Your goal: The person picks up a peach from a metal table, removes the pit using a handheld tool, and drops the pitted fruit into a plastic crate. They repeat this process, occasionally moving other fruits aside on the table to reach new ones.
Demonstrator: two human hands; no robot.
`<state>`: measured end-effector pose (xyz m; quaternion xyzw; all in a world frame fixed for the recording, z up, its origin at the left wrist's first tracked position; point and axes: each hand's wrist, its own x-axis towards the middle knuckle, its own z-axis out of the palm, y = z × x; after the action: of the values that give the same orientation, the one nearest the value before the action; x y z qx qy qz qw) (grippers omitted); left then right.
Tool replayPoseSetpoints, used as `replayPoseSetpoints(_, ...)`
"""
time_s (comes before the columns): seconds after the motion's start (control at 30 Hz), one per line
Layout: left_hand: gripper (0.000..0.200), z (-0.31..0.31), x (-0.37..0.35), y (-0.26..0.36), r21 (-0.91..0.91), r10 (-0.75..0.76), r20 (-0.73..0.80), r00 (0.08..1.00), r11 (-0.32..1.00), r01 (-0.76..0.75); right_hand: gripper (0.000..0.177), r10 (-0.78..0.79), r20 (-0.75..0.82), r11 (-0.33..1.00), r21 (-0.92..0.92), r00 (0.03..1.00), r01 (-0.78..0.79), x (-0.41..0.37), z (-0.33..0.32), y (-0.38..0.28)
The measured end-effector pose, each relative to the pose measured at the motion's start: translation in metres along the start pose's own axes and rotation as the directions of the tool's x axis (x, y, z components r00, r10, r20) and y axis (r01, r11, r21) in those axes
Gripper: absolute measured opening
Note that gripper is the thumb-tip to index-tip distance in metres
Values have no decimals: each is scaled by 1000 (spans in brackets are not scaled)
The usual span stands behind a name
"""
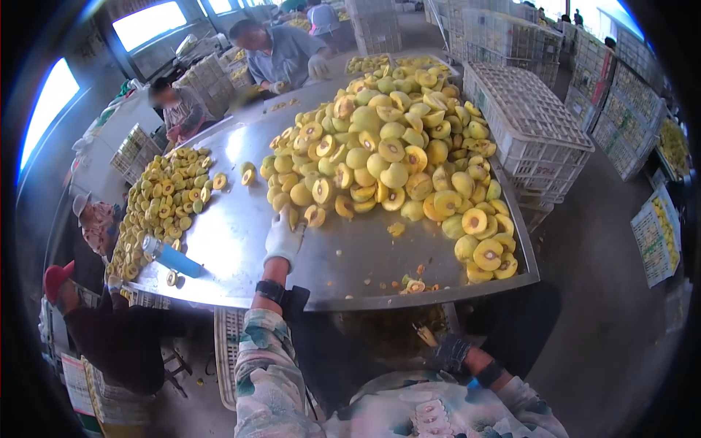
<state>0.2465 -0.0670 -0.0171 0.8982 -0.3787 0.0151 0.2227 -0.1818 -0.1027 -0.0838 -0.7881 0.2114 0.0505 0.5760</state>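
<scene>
My left hand [283, 239], in a white glove, reaches over the metal table to the near edge of a large pile of halved peaches [372, 146]. Its fingers are closed around a peach half [293, 217] there. Yellow-green flesh and brown pits show on many of the cut halves. Lower, in front of the table edge, my right hand [453, 352] wears a dark glove. It grips a small hand tool [426, 336] with a yellowish handle; the tool's thin tip is too small to make out.
A blue bottle [172, 257] lies on the metal table [350, 266] near a second peach pile [164, 193]. Scraps [415, 285] lie by the front edge. White crates [526, 124] stand at the right. Several people work around the table, including a person in a red cap [109, 328].
</scene>
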Motion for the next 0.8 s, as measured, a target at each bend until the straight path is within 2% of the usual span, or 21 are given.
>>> replayPoseSetpoints(0.07,62,32,16,10,55,-18,-7,1000,998,19,22,15,-23,1000,1,1000,-15,-1,-1,7)
replayPoseSetpoints(0.13,59,53,30,12,10,-60,106,993,998,60,23,52,-21,999,18,998,-51,2,0,13)
replayPoseSetpoints(0.23,61,66,41,13,-33,-62,107,992,997,66,24,107,1,993,57,994,-107,6,0,13)
replayPoseSetpoints(0.3,57,59,22,30,-240,-159,155,975,951,193,25,127,9,988,85,992,-128,8,2,12)
replayPoseSetpoints(0.33,55,74,19,24,-286,-155,159,975,938,196,25,134,15,985,104,991,-135,9,2,12)
replayPoseSetpoints(0.4,48,67,-3,36,-553,-91,221,971,808,202,27,147,25,977,153,989,-149,9,5,10)
replayPoseSetpoints(0.43,48,62,-13,41,-550,-93,222,971,810,203,27,158,27,968,193,987,-160,8,6,9)
replayPoseSetpoints(0.47,41,54,-23,48,-795,-116,311,943,512,325,28,174,31,954,244,984,-176,7,6,8)
replayPoseSetpoints(0.5,35,45,-33,53,-902,-104,401,910,131,412,29,199,41,924,324,979,-202,7,4,6)
replayPoseSetpoints(0.53,23,26,-48,63,-919,-78,388,918,44,392,29,235,51,877,419,971,-235,7,2,0)
replayPoseSetpoints(0.6,20,24,-70,63,-914,57,291,955,-278,295,31,289,62,764,586,955,-269,5,-3,-12)
replayPoseSetpoints(0.63,20,18,-80,71,-910,47,306,951,-279,306,25,186,34,723,672,982,-161,4,1,-17)
replayPoseSetpoints(0.67,20,9,-90,84,-887,1,303,953,-367,282,20,91,0,658,751,996,-60,7,0,-24)
replayPoseSetpoints(0.7,19,6,-101,93,-857,-57,314,948,-448,256,20,15,176,434,886,984,-165,9,-4,-26)
replayPoseSetpoints(0.73,23,6,-109,95,-824,4,303,953,-501,264,20,-97,322,175,937,942,-302,10,-9,-30)
replayPoseSetpoints(0.8,23,3,-128,108,-832,36,293,956,-483,273,19,92,248,276,924,964,-264,4,-13,-74)
